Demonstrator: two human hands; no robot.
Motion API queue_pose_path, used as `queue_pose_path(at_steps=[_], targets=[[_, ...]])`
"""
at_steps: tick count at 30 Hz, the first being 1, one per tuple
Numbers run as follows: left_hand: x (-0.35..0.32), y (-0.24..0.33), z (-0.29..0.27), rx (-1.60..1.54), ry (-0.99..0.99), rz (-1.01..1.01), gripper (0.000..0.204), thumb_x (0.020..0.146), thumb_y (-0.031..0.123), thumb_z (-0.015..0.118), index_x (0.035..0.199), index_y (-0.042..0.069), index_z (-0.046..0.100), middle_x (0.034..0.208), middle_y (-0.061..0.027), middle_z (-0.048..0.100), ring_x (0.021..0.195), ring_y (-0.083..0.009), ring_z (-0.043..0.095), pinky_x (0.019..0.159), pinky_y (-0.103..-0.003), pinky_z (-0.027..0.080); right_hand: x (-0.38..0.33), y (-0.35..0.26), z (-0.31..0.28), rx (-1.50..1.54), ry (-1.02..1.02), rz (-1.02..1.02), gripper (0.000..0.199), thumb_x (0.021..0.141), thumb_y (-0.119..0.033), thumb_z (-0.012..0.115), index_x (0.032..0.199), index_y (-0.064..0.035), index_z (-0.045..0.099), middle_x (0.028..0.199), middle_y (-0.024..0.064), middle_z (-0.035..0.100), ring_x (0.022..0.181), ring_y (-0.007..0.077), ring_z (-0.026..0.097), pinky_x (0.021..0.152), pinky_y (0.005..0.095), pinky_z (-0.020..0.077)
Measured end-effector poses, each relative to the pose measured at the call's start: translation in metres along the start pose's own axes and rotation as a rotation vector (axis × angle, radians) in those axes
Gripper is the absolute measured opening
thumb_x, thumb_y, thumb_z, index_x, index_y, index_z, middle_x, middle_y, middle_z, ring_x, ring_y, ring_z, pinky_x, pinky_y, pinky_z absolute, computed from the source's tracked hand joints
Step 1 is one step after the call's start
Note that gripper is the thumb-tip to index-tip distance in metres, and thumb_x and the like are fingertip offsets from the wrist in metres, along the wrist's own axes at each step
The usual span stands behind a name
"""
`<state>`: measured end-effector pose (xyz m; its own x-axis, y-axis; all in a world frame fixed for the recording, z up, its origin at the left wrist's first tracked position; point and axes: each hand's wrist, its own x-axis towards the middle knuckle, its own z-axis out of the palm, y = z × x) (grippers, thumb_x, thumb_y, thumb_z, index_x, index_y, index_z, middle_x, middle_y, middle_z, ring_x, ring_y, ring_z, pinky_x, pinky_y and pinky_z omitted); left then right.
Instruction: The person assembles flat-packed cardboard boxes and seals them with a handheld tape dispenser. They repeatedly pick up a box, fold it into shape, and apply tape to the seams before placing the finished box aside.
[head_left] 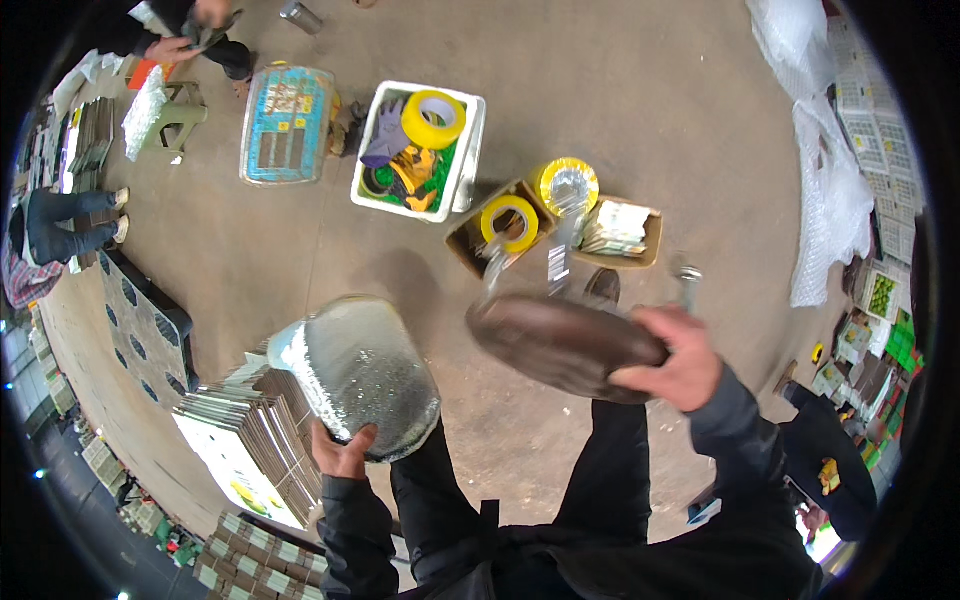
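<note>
i am gripping a clear, glittery rounded bundle of bubble-wrap plastic [355,375] in my left hand [343,452], fingers curling round its lower edge while it is hanging low on my left, just above a leaning stack of flat printed cardboard sheets [255,440]. my right hand [678,358] is closing over the heel end of a dark brown oval thing that looks like a shoe sole [560,345], holding it level in front of me, right of the bundle and apart from it. the bundle is being pinched at one edge only, so i judge it is likely to sag or slide out and land on the sheets. the sole is being held at one end too, so its far tip could dip and twist out of my fingers. blurred strips of clear tape or plastic [560,235] are dangling above the sole; what they hang from i cannot tell, and they could catch or stick on it. beyond lie a small open brown cardboard box [470,245] with a yellow tape roll [509,222] inside and a white tub [475,150] of gloves, near enough that a slipped sole might be knocking into them.
</note>
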<state>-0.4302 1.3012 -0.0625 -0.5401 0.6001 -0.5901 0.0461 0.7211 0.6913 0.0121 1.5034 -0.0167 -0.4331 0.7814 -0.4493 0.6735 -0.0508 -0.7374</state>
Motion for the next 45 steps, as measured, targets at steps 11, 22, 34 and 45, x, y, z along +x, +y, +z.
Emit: queue_pose_path(at_steps=[11, 22, 34, 45], targets=[[-0.042, -0.006, 0.099, 0.451, -0.205, -0.021, 0.066, 0.059, 0.033, 0.087, 0.106, -0.004, 0.060, 0.089, -0.0219, 0.071, 0.083, -0.0403, 0.070, 0.078, -0.047, 0.055, 0.051, 0.149, -0.202, 1.029, 0.842, 0.144, 0.048, 0.095, -0.023, 0.073, 0.135, -0.0008, 0.059, 0.129, 0.0089, 0.066, 0.114, 0.0220, 0.065, 0.100, 0.0383, 0.0511], [-0.059, -0.086, 0.237, 0.773, -0.636, -0.195, 0.078, 0.064, 0.054, 0.084, 0.111, -0.003, 0.059, 0.095, -0.0248, 0.070, 0.098, -0.0440, 0.066, 0.100, -0.048, 0.041, 0.279, 0.380, -0.137, 1.294, 0.760, 0.548, 0.074, 0.083, -0.042, 0.084, 0.143, -0.0123, 0.052, 0.148, 0.0084, 0.053, 0.136, 0.0307, 0.046, 0.110, 0.0601, 0.0292], [0.036, -0.235, 0.258, 0.781, -0.945, -0.098, 0.076, 0.064, 0.052, 0.085, 0.113, 0.002, 0.058, 0.090, -0.0233, 0.071, 0.090, -0.0445, 0.069, 0.092, -0.050, 0.047, 0.364, 0.463, -0.008, 1.197, 0.424, 0.674, 0.057, 0.099, -0.041, 0.066, 0.146, -0.0130, 0.050, 0.147, 0.0101, 0.052, 0.136, 0.0293, 0.047, 0.110, 0.0532, 0.0412], [0.165, -0.363, 0.256, 0.862, -1.182, 0.156, 0.061, 0.062, 0.027, 0.079, 0.115, 0.004, 0.059, 0.096, -0.0201, 0.073, 0.097, -0.0399, 0.070, 0.102, -0.048, 0.043, 0.396, 0.168, 0.054, -0.395, 0.307, -0.250, 0.043, 0.093, -0.023, 0.067, 0.129, 0.0001, 0.061, 0.124, 0.0180, 0.068, 0.114, 0.0320, 0.066, 0.094, 0.0380, 0.0514]])
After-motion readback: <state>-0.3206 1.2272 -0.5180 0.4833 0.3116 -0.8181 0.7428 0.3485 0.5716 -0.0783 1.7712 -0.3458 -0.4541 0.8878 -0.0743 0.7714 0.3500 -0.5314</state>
